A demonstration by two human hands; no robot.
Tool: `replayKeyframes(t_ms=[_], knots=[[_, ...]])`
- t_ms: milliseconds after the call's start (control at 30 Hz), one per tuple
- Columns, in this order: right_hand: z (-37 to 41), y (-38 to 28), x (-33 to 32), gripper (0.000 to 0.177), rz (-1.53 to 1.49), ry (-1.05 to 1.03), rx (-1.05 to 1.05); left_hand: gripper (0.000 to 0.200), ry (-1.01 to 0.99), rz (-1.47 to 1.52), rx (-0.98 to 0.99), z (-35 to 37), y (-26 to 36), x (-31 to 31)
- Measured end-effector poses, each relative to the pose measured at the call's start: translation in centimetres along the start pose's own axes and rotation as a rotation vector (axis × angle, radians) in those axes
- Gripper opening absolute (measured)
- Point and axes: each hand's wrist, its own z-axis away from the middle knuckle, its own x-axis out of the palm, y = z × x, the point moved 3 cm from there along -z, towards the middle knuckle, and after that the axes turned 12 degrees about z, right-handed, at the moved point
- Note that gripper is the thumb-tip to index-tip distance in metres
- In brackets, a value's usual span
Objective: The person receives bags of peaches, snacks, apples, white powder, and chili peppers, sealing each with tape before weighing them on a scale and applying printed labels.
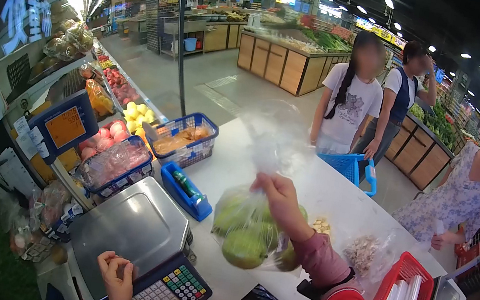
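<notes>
My right hand (282, 200) is closed around the gathered neck of a clear plastic bag. In the bag hang several large green fruits (245, 247), in front of the white counter (241, 144). The loose top of the bag puffs up above my fist. My left hand (116, 280) is at the near edge of the weighing scale, beside its keypad (165, 294), with the fingers curled in; what they hold, if anything, does not show. The scale's bare metal pan (132, 227) lies just beyond that hand.
A blue tape dispenser (184, 190) and a blue basket (186, 139) stand past the scale. Bagged garlic (361, 252) and a red basket (405, 292) are at the right. Across the counter are three people, with a light-blue shopping basket (349, 169). Fruit (120, 82) lines the left.
</notes>
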Motion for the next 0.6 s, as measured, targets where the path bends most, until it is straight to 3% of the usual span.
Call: replayKeyframes(t_ms=[167,333,400,467,533,600], knots=[[-4.2,8.2,-4.1,0.036,0.189,0.195,-0.062,0.008,0.074,-0.097,0.000,0.2,-0.3,1.0],[-9.1,17.2,-7.3,0.036,0.232,0.342,0.139,0.009,0.073,-0.138,-0.026,-0.1,1.3,1.4],[-11.7,21.9,-8.8,0.040,0.384,0.412,0.168,0.009,0.079,-0.176,0.010,-0.2,1.1,1.5],[-13.9,25.2,-10.6,0.043,0.497,0.522,0.041,0.009,0.096,-0.233,0.025,-0.2,1.5,1.7],[-15.6,28.2,-12.1,0.045,0.448,0.623,0.198,0.009,0.119,-0.121,-0.047,-0.5,2.0,1.9],[-16.6,29.6,-12.0,0.043,0.398,0.640,0.165,0.008,0.145,-0.176,-0.074,-0.4,1.1,1.7]])
